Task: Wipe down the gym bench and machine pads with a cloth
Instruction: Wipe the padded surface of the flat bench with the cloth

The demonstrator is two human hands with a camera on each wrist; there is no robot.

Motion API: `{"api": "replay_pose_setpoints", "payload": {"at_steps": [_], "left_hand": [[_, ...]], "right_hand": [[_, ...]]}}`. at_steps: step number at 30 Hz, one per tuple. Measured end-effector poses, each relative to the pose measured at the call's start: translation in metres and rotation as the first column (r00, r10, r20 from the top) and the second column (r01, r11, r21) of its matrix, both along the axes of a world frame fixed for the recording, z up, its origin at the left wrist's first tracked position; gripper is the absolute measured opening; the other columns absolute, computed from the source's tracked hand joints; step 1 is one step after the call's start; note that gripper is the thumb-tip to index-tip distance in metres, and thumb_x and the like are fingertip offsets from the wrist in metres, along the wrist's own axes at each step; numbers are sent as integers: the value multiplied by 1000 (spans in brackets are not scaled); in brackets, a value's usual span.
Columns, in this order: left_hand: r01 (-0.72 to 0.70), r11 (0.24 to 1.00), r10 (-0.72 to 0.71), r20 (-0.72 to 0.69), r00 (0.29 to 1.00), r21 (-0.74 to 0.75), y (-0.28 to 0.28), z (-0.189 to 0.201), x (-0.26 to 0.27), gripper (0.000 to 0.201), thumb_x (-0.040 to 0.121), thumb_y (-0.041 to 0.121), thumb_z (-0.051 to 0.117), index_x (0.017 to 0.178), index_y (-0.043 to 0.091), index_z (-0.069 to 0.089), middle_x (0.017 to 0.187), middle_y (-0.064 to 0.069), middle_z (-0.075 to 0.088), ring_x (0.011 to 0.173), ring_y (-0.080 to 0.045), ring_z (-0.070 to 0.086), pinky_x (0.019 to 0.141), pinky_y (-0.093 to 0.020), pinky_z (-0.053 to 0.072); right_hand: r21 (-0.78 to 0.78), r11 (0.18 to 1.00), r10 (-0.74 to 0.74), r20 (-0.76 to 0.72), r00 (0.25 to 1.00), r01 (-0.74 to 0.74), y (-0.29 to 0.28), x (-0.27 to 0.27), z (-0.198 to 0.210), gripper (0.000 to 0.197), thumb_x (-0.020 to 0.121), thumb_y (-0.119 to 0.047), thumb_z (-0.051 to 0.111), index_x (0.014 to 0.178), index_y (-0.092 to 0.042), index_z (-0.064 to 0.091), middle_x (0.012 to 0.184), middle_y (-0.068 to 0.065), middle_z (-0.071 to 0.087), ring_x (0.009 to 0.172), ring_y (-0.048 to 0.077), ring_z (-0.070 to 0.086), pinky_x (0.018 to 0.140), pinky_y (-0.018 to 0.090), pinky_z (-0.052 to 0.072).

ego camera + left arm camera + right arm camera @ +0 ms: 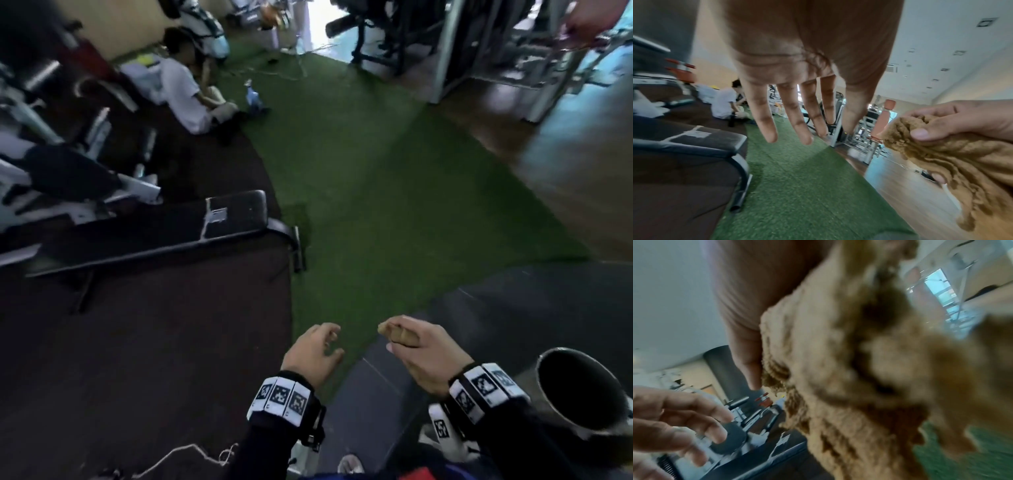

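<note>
A brown terry cloth (953,164) is bunched in my right hand (419,349), whose thumb and fingers pinch its top; it hangs down and fills the right wrist view as the cloth (849,369). In the head view only a small fold of the cloth (399,334) shows above the fingers. My left hand (317,349) floats just left of it, empty, with its fingers (768,120) spread and straight. The black flat bench (164,229), patched with white tape, stands to the left, well ahead of both hands; it also shows as the bench (694,139).
A green turf strip (376,205) runs forward between dark mats. A person in white (185,92) sits on the floor by a blue spray bottle (251,97). White machines (51,164) crowd the left, racks (445,41) the far right. A dark round pad (579,387) sits at my right elbow.
</note>
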State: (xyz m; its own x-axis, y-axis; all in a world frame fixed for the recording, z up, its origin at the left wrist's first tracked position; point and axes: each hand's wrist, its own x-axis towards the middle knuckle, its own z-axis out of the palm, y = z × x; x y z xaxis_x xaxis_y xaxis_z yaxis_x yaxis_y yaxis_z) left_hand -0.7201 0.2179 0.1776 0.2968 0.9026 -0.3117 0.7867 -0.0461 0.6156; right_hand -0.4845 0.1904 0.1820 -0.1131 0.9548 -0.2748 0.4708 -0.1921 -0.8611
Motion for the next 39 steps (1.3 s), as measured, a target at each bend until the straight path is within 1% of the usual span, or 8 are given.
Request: {"api": "replay_pose_setpoints", "payload": {"at_steps": [6,10,16,21,26,30,35,39], "left_hand": [[-229,973,229,11,973,-28,6,-4,-66,39,87,25,63,124,25,53,115,8,56,100,-9,57,93,-32,47],[-312,950,312,4,950,-32,22,-6,-90,38,88,28,62,124,26,52,114,8,56,98,-8,57,90,-28,47],[-423,906,422,-15,906,-28,57,-10,-118,38,89,27,61,126,26,51,114,7,57,99,-8,58,91,-29,46],[-544,839,544,7,839,-3,80,-9,-139,36,85,27,62,121,29,55,109,13,57,95,-5,58,88,-30,49],[-562,827,562,35,827,-1,112,-11,-171,35,86,27,62,120,30,56,109,14,57,92,-2,57,87,-28,50],[-546,838,546,40,837,-4,147,-16,-213,35,87,27,62,121,32,55,109,15,57,92,0,56,85,-27,50],[-487,873,488,17,873,-38,214,-28,-295,35,88,26,60,122,31,53,111,14,56,95,-2,57,86,-29,50],[-420,905,422,12,907,-62,272,-27,-373,37,88,26,60,124,31,53,111,14,57,95,-4,57,89,-32,50]], "right_hand": [[-15,972,235,-7,972,-235,54,-62,2,30,79,-15,73,107,-24,66,106,-3,69,101,14,64,94,36,49],[9,927,372,77,925,-374,98,-90,0,28,78,-23,74,100,-38,63,100,-10,67,92,1,63,86,25,50],[37,868,487,120,865,-495,168,-129,-3,26,79,-28,72,100,-39,62,102,-14,66,95,0,60,87,25,48],[11,835,545,115,830,-550,210,-157,-7,26,80,-29,70,102,-41,63,103,-16,64,94,-4,58,86,22,48],[4,813,579,107,808,-582,240,-193,-11,26,81,-30,70,104,-40,63,105,-17,64,96,-5,58,87,22,49],[-7,828,558,118,821,-561,268,-234,-20,27,80,-32,70,105,-40,62,104,-16,64,94,-5,59,86,22,50],[-16,847,528,125,840,-531,315,-308,-35,26,81,-31,70,104,-41,62,104,-17,64,96,-4,59,88,25,50],[-48,900,436,85,896,-433,352,-377,-39,28,79,-30,71,105,-38,63,104,-16,67,98,-1,61,89,29,51]]}}
